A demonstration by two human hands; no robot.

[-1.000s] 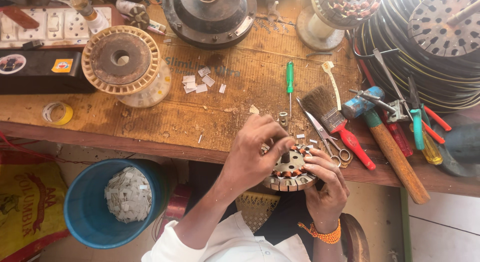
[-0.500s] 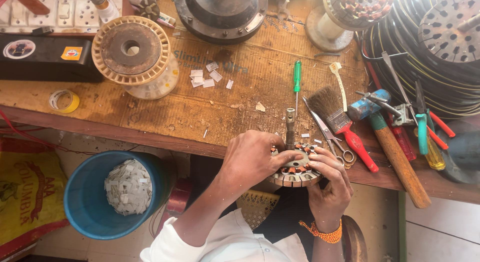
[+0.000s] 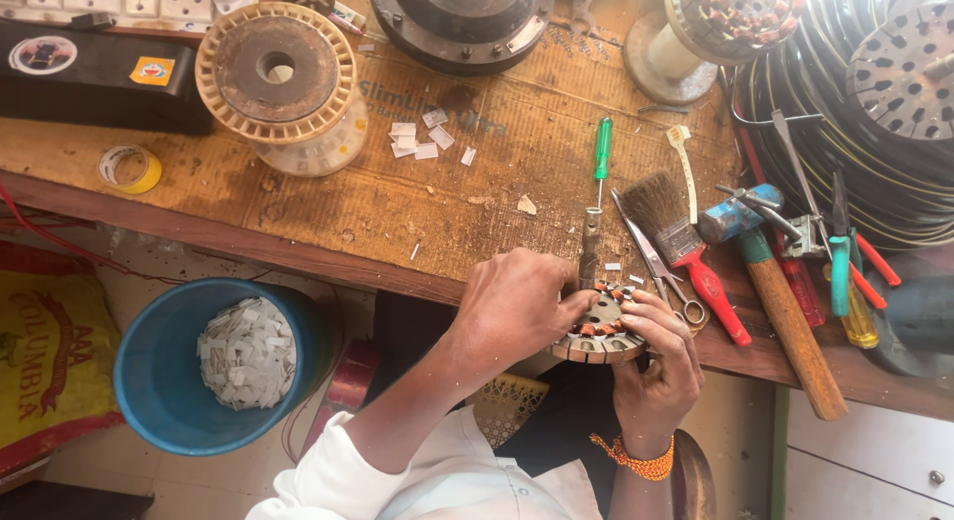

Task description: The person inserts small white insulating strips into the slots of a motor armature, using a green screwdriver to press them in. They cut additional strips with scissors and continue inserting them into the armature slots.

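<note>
Two hands at a workbench's near edge, left hand [image 3: 517, 306] and right hand [image 3: 658, 366] gripping a round motor core [image 3: 599, 333], paintbrush [image 3: 686, 247] right, blue bucket [image 3: 159, 381] left

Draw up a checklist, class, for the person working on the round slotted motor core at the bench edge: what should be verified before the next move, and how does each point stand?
1. Left hand on the motor core: ok, fingers rest on its top.
2. Right hand supports the core from below: ok.
3. Core backed by the workbench: ok, it sits at the front edge.
4. Scissors and paintbrush within reach: ok, beside the core.
5. Blue bucket with paper slips standing upright: ok.
6. Slots all filled: cannot tell, hands cover part.
</note>
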